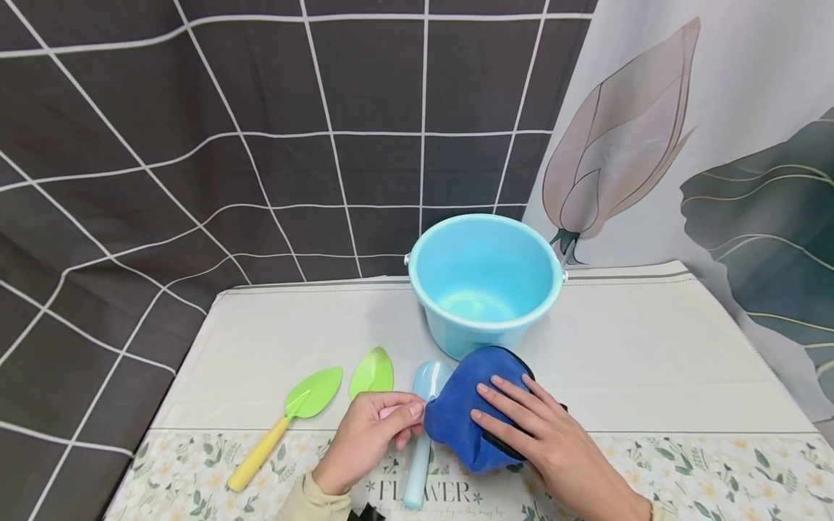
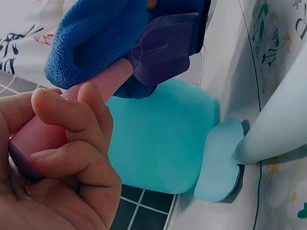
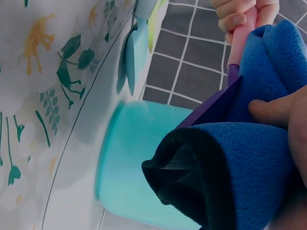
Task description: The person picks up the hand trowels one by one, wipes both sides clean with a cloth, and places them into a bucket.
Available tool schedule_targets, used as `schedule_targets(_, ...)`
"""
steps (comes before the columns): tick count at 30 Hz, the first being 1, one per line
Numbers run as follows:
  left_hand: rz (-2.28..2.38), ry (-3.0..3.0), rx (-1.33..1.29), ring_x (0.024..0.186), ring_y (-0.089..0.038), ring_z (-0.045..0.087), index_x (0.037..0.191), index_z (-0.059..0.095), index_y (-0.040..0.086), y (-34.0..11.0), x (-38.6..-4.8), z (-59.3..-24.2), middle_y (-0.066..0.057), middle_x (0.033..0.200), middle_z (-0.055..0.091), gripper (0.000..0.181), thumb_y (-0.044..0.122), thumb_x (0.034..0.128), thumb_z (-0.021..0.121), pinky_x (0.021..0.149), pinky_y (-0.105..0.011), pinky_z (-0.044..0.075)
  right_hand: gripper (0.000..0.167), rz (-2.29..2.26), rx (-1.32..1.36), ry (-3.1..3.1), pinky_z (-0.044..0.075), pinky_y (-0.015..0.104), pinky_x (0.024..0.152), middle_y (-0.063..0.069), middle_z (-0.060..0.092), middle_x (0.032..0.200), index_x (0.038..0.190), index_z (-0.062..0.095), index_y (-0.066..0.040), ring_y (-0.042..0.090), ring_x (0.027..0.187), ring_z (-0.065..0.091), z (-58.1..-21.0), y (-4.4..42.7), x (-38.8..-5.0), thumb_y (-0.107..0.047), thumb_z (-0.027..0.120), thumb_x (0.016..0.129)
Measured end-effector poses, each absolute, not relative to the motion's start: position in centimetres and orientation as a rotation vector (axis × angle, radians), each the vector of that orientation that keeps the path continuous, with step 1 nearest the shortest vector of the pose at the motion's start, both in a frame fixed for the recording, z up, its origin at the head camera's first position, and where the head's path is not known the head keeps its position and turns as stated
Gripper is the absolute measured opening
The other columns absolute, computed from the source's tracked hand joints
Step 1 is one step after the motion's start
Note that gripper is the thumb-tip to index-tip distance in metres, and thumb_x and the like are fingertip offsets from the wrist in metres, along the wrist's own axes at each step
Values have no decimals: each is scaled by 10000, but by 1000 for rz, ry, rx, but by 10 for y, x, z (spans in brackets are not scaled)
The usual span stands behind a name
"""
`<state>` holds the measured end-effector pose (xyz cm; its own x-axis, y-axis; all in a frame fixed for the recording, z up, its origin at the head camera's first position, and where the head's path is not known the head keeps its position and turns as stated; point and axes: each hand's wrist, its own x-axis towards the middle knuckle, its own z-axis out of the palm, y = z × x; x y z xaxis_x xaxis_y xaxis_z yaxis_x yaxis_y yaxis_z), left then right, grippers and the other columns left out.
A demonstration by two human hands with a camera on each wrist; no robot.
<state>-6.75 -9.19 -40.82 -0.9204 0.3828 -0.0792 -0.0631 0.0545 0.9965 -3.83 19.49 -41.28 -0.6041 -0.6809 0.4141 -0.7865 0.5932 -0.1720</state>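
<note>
Presumably the purple shovel (image 2: 168,50), at 6 o'clock from the bucket (image 1: 469,339), risked twisting loose if rubbed unevenly, since only the left hand (image 1: 368,438) gripped its pink handle (image 2: 112,78) in curled fingers while the right hand (image 1: 554,434) pinched the blue cloth (image 1: 456,420) about its blade (image 3: 216,105).

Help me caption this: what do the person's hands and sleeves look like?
The left hand and right hand are bare, with no rings showing. The left sleeve is cream; only a pale sliver of the right sleeve shows. A black item by the left sleeve is too cropped to identify.
</note>
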Motion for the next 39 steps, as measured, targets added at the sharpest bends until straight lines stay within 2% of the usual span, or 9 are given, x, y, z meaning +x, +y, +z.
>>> schedule_targets(12, 1957, 1958, 332, 604, -67, 541, 1060, 708, -86, -91, -68, -412, -68, 791, 649, 291, 180, 1020, 598, 618, -195, 480, 1069, 573, 1175, -2479, 88, 329, 1227, 46, 445, 1546, 1500, 487, -219, 265, 1449, 361, -415, 195, -42, 216, 765, 563)
schedule_targets(18, 1950, 1974, 353, 607, -69, 545, 1051, 716, -73, -91, -68, -412, -122, 796, 649, 278, 180, 1014, 606, 623, -197, 491, 1033, 621, 1159, -2518, 90, 323, 1226, 43, 434, 1554, 1493, 495, -230, 267, 1459, 345, -416, 197, -43, 217, 769, 603)
schedule_targets(25, 1927, 1999, 330, 621, -70, 559, 1078, 721, -62, -92, -68, -409, -191, 810, 651, 278, 185, 1008, 614, 657, -203, 510, 1073, 631, 1152, -2411, 135, 333, 1220, 86, 488, 1510, 1459, 540, -171, 292, 1427, 393, -420, 198, -46, 273, 763, 508)
schedule_targets(31, 1928, 1989, 331, 625, -79, 564, 1096, 721, -58, -93, -68, -409, -210, 823, 658, 282, 187, 1010, 612, 665, -208, 523, 1048, 632, 1126, -2414, 139, 321, 1219, 84, 493, 1507, 1454, 547, -166, 283, 1429, 392, -422, 200, -48, 263, 767, 523)
schedule_targets(39, 1957, 1971, 334, 594, -70, 536, 1108, 696, -107, -96, -68, -409, -81, 799, 655, 305, 166, 1017, 595, 621, -188, 484, 1064, 660, 1081, -2421, 164, 283, 1208, 93, 506, 1494, 1439, 562, -149, 266, 1424, 403, -422, 203, -51, 306, 754, 497)
